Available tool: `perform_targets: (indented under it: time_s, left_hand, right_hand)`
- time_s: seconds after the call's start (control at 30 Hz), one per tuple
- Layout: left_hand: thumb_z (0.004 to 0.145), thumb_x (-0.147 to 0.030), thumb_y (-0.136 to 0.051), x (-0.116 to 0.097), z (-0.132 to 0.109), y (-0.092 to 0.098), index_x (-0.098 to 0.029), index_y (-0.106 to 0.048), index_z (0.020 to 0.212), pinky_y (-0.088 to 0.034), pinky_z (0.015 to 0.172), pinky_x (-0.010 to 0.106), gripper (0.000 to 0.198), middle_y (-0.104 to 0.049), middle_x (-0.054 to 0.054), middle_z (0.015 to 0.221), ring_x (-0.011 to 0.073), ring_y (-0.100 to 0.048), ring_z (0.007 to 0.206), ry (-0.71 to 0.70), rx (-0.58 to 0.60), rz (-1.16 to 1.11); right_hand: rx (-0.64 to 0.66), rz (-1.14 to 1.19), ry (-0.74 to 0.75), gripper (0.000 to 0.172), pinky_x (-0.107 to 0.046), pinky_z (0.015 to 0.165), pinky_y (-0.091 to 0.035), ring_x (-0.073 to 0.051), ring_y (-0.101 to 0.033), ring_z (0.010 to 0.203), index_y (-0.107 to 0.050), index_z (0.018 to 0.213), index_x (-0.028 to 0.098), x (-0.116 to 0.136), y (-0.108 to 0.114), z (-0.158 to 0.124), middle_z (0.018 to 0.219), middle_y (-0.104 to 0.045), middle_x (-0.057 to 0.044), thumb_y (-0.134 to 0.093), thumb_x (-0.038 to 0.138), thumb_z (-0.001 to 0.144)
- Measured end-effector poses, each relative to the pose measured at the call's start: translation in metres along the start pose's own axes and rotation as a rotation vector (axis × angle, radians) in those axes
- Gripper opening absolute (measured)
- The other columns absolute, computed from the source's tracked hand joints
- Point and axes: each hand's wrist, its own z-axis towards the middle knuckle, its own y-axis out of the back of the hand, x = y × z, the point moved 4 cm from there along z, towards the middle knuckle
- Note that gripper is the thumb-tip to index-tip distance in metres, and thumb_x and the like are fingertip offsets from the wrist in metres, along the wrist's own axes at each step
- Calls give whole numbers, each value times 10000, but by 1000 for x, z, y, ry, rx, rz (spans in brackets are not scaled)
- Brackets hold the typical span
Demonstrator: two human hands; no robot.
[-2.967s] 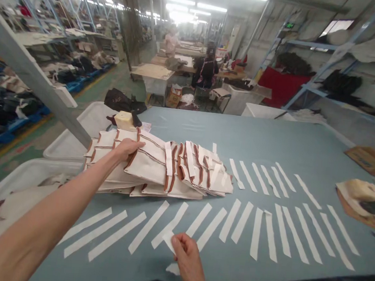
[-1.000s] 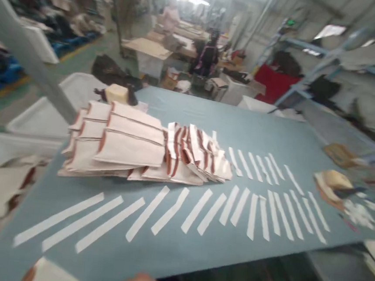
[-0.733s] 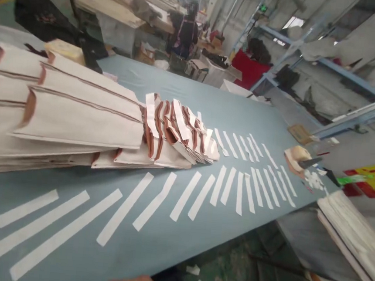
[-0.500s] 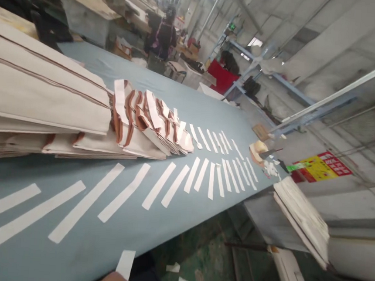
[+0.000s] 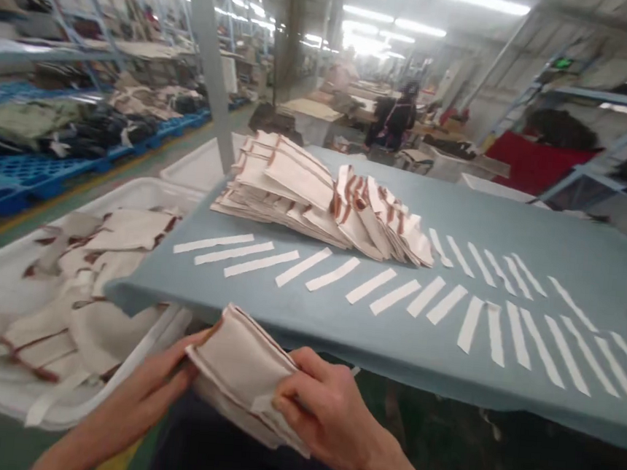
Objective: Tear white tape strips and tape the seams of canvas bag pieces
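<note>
A cream fabric piece [image 5: 251, 357] with brown edging is held in front of my body, below the table's front edge. My left hand [image 5: 161, 382] grips its left end between thumb and fingers. My right hand [image 5: 326, 401] pinches its right end, and a small whitish tab [image 5: 263, 405] shows beside the fingertips. Beyond my hands, white strips [image 5: 332, 273] lie spaced out in rows on the blue-grey tabletop [image 5: 264, 293]. Behind them rests a stack of cream fabric pieces [image 5: 297, 175], with a fanned pile of brown-edged pieces [image 5: 380, 222] against its right side.
To my left stands a white bin [image 5: 132, 395] heaped with cream pieces [image 5: 104, 304]. A grey post [image 5: 213, 58] rises behind the table's left corner. Blue shelving with dark goods lines the far left. Another person [image 5: 395, 118] is at the back.
My view has swung left, bringing the bin into sight. A hand held a white strip low in view before; now both hands hold the cream fabric piece.
</note>
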Motion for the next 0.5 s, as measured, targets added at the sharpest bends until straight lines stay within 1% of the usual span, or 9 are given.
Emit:
perform_targets:
  time_s: [0.03,0.1,0.13,0.2,0.23,0.3,0.4,0.5]
  left_hand:
    - [977,-554,-571,5,-10,-12,-400,-715,1423,-606,1116,544,493,-815,21,1296,394,-725,1267,27,26,-11]
    - [983,-478,-575,8,-23,-33,-303,-670,1490,-512,1217,526,545,-735,71,1471,379,-658,1392,50,-4,-42]
    - [988,-456,-582,7,-27,-42,-266,-635,1524,-480,1240,519,571,-688,97,1534,368,-633,1425,62,-39,-62]
    - [1001,-452,-590,1,-32,-51,-227,-557,1582,-474,1241,512,624,-636,136,1586,350,-630,1433,71,-97,-130]
    - [1005,-463,-594,-3,-33,-51,-222,-550,1583,-489,1230,509,628,-644,144,1575,345,-647,1414,68,-111,-170]
    - [1002,-484,-608,-13,-31,-47,-233,-628,1506,-533,1195,490,564,-709,131,1501,336,-694,1356,38,-94,-223]
    - [989,-468,-618,-26,-23,-34,-258,-782,1264,-594,1124,435,383,-810,83,1328,319,-751,1248,-34,-27,-208]
    - [976,-430,-613,-30,-17,-31,-256,-802,1164,-641,1017,396,319,-844,71,1202,296,-791,1112,-60,5,-228]
  right_hand:
    - [-11,-9,16,290,-215,623,-487,-125,-661,731,-673,815,213,4,1,-6,903,-720,-51,-529,235,1065]
    - [-19,-40,46,262,-216,652,-518,-132,-691,764,-676,839,212,10,2,-19,938,-746,-64,-539,211,1062]
    - [-22,-63,55,252,-219,664,-530,-137,-704,778,-680,851,213,12,3,-25,949,-755,-68,-542,205,1062]
    - [-26,-117,63,243,-226,675,-545,-147,-722,794,-688,867,215,15,4,-37,958,-766,-75,-548,209,1065]
    - [-25,-141,60,240,-228,673,-548,-149,-726,793,-691,870,216,16,5,-41,958,-769,-77,-552,214,1066]
    - [-23,-173,51,244,-227,656,-543,-147,-726,769,-693,862,219,18,6,-48,948,-768,-76,-558,219,1066]
    - [-30,-211,44,251,-227,650,-538,-146,-731,756,-694,858,216,21,7,-54,951,-772,-79,-561,223,1071]
    - [-26,-267,51,255,-231,658,-545,-153,-745,774,-695,855,212,25,6,-57,961,-783,-81,-561,219,1071]
